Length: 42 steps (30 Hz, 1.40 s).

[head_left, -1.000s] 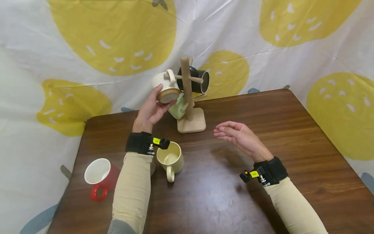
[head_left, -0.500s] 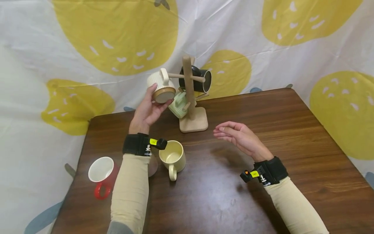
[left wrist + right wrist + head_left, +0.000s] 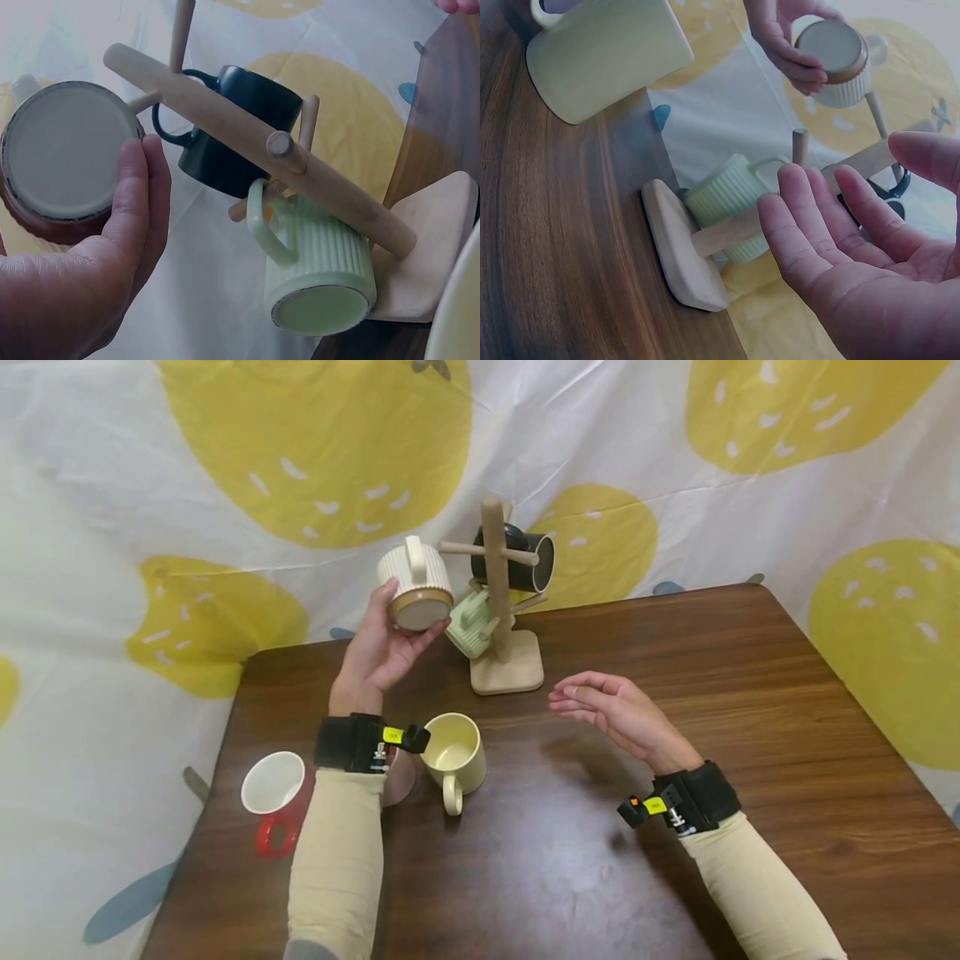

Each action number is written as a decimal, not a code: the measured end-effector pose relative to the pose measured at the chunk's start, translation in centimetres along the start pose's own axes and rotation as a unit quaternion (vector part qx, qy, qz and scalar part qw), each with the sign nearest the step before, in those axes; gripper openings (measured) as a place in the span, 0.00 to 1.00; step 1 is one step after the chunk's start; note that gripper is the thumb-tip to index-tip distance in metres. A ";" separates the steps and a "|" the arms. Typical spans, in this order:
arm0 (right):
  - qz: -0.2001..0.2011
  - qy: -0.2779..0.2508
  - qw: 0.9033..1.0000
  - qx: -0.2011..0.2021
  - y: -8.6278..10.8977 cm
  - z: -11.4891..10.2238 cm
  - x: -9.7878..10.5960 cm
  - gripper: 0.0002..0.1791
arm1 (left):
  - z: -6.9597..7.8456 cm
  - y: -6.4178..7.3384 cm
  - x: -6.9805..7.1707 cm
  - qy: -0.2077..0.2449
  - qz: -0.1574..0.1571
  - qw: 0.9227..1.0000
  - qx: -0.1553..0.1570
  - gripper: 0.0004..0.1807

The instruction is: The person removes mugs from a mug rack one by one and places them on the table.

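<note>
My left hand (image 3: 378,647) grips a white ribbed mug (image 3: 431,572) around its body, thumb on one side and fingers on the other. The mug is tipped, so its brown band and pale underside (image 3: 64,150) show. Its handle points up, just left of a peg tip on the wooden mug rack (image 3: 497,602). A black mug (image 3: 528,578) hangs on an upper peg, and a light green ribbed mug (image 3: 470,625) hangs lower down. Over the table to the rack's right, my right hand (image 3: 618,714) holds nothing, its fingers loosely extended.
On the brown table (image 3: 600,877), a pale yellow mug (image 3: 468,768) stands in front of the rack. Beside it, a pinkish mug (image 3: 402,777) is partly hidden by the left wrist. A red mug (image 3: 296,806) stands farther left. A lemon-print cloth (image 3: 585,418) hangs behind.
The left hand has drawn the white mug leftward, so its handle is now apart from the peg it overlapped. The head view has shifted slightly; the right hand has stayed put.
</note>
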State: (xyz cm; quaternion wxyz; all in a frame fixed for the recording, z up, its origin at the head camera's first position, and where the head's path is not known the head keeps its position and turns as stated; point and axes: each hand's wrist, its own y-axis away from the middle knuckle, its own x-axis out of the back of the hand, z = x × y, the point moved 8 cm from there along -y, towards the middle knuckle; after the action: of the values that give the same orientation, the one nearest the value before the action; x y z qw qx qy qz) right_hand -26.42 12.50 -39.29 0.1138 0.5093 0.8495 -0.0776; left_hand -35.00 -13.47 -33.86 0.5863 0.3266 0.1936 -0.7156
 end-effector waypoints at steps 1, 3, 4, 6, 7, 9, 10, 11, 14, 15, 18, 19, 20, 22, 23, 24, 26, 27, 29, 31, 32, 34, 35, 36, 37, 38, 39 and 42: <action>-0.001 -0.001 1.000 0.000 0.0 0.0 0.0 0.20 | -0.1 0.2 -0.1 -0.001 -0.004 1.000 0.000 0.33; -0.003 -0.001 1.000 0.001 -0.1 0.0 -0.1 0.20 | -0.2 0.5 -0.4 -0.007 -0.017 1.000 -0.002 0.32; -0.004 -0.001 1.000 0.001 -0.2 0.0 -0.1 0.20 | -0.3 0.7 -0.6 -0.013 -0.022 1.000 -0.003 0.31; -0.005 -0.001 1.000 0.000 -0.2 0.0 -0.2 0.21 | -0.7 1.1 -1.0 -0.016 -0.030 0.999 -0.003 0.31; -0.005 -0.001 1.000 0.000 -0.2 0.0 -0.2 0.21 | -0.9 1.3 -1.3 -0.019 -0.036 0.999 -0.003 0.31; -0.005 -0.001 1.000 -0.001 -0.2 0.0 -0.2 0.21 | -1.5 1.8 -1.8 -0.020 -0.049 0.999 0.001 0.33; -0.005 -0.002 1.000 -0.002 -0.2 0.0 -0.3 0.21 | -1.8 2.0 -2.2 -0.019 -0.055 0.998 0.002 0.34; -0.005 -0.004 1.000 -0.001 -0.2 0.0 -0.3 0.21 | -2.2 2.3 -2.5 -0.019 -0.062 0.998 0.003 0.35; -0.003 -0.007 1.000 -0.002 -0.2 -0.1 -0.3 0.21 | -3.3 2.8 -3.5 -0.019 -0.083 0.996 0.009 0.38; -0.002 -0.010 1.000 -0.003 -0.2 -0.1 -0.2 0.21 | -3.7 3.0 -3.8 -0.020 -0.088 0.996 0.010 0.38; -0.002 -0.011 1.000 -0.005 -0.1 -0.3 -0.3 0.20 | -4.7 3.4 -4.6 -0.024 -0.100 0.995 0.015 0.41; -0.004 -0.011 1.000 -0.005 -0.1 -0.3 -0.3 0.20 | -4.9 3.5 -4.8 -0.026 -0.103 0.994 0.016 0.42; -0.006 -0.012 1.000 -0.005 -0.1 -0.4 -0.3 0.20 | -5.2 3.6 -5.0 -0.031 -0.105 0.994 0.018 0.42; -0.010 -0.009 1.000 -0.003 0.0 -0.5 -0.4 0.20 | -5.7 3.9 -5.2 -0.043 -0.112 0.993 0.020 0.42; -0.012 -0.009 1.000 -0.001 0.0 -0.6 -0.4 0.20 | -5.9 4.1 -5.3 -0.049 -0.114 0.992 0.020 0.42; -0.014 -0.010 1.000 0.001 0.0 -0.6 -0.5 0.20 | -6.1 4.2 -5.3 -0.055 -0.116 0.992 0.021 0.41; -0.016 -0.012 1.000 0.003 0.1 -0.8 -0.5 0.20 | -6.6 4.4 -5.4 -0.066 -0.116 0.991 0.022 0.41; -0.017 -0.015 1.000 0.005 0.1 -0.8 -0.6 0.20 | -6.8 4.5 -5.4 -0.073 -0.115 0.990 0.021 0.41; -0.018 -0.022 1.000 0.006 0.2 -0.9 -0.6 0.19 | -7.1 4.7 -5.3 -0.082 -0.111 0.990 0.020 0.42; -0.020 -0.026 0.999 0.008 0.3 -1.1 -0.7 0.18 | -7.4 5.0 -5.4 -0.092 -0.109 0.990 0.019 0.43; -0.022 -0.026 0.999 0.009 0.4 -1.1 -0.7 0.18 | -7.6 5.1 -5.4 -0.098 -0.108 0.989 0.019 0.44; -0.027 -0.025 0.999 0.011 0.5 -1.3 -0.7 0.18 | -8.0 5.3 -5.5 -0.103 -0.107 0.989 0.019 0.45; -0.030 -0.026 0.999 0.012 0.6 -1.4 -0.7 0.18 | -8.2 5.4 -5.6 -0.103 -0.107 0.989 0.019 0.45; -0.033 -0.026 0.999 0.013 0.7 -1.4 -0.8 0.18 | -8.4 5.5 -5.7 -0.106 -0.108 0.988 0.020 0.46; -0.035 -0.024 0.999 0.015 0.8 -1.5 -0.8 0.19 | -8.7 5.6 -5.7 -0.107 -0.108 0.988 0.021 0.46; -0.037 -0.024 0.999 0.016 0.9 -1.6 -0.8 0.20 | -8.8 5.7 -5.8 -0.111 -0.109 0.988 0.020 0.47; -0.039 -0.023 0.999 0.018 1.0 -1.7 -0.9 0.21 | -9.0 5.8 -5.9 -0.115 -0.113 0.987 0.019 0.47; -0.040 -0.019 0.999 0.021 1.2 -1.9 -1.0 0.22 | -9.5 6.0 -6.0 -0.122 -0.122 0.985 0.017 0.48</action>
State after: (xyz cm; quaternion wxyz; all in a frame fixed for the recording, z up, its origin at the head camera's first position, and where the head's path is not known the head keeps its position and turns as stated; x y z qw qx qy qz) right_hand -25.18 12.70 -37.25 0.1158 0.4761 0.8649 -0.1093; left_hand -26.37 -4.37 -35.83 0.5082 0.2209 0.1468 -0.8193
